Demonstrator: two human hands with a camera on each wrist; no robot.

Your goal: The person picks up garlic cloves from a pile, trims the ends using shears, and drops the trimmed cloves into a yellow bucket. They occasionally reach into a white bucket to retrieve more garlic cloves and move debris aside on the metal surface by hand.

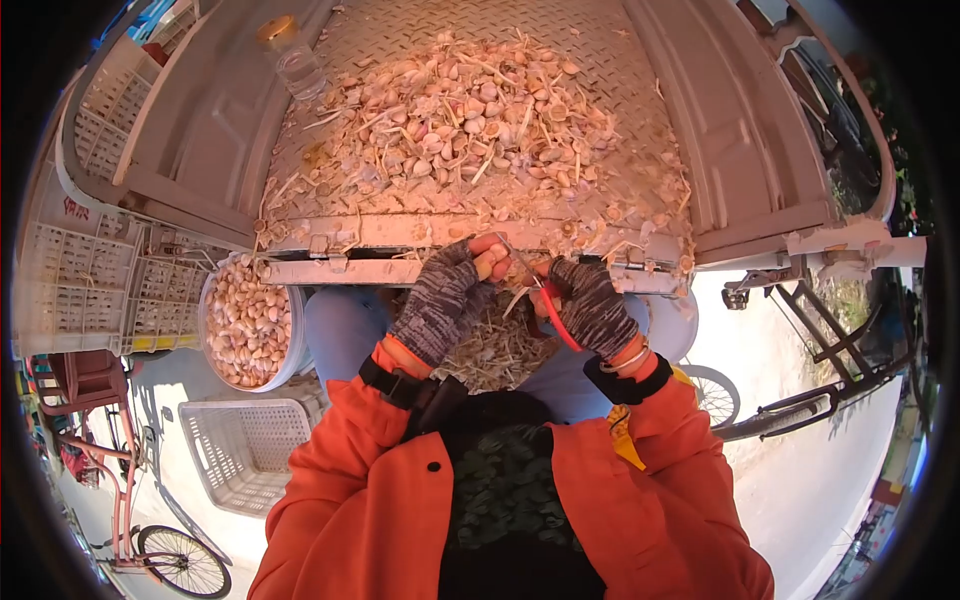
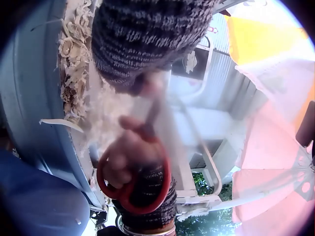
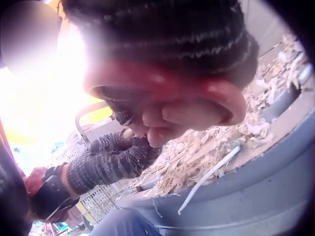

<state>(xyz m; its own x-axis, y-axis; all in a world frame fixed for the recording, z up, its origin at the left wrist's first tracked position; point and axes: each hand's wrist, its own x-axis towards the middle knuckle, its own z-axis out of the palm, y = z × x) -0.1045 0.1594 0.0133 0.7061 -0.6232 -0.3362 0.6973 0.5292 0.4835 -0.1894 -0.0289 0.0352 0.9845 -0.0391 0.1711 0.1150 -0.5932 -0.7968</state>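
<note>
In the head view my left hand, in a grey knitted fingerless glove, pinches a small garlic clove between thumb and fingertips. Close beside it, my right hand grips red-handled scissors, with fingers through the loops and the blades pointing at the left fingertips. The red loops show large in the left wrist view, while the clove is blurred there. Both hands are over the front edge of a metal truck bed. Behind them lies a heap of garlic cloves with dry stalks and skins.
A white bucket full of garlic cloves stands at the left, above a pale plastic crate on the ground. A jar with a yellow lid sits at the bed's left wall. Stalk scraps lie between the knees.
</note>
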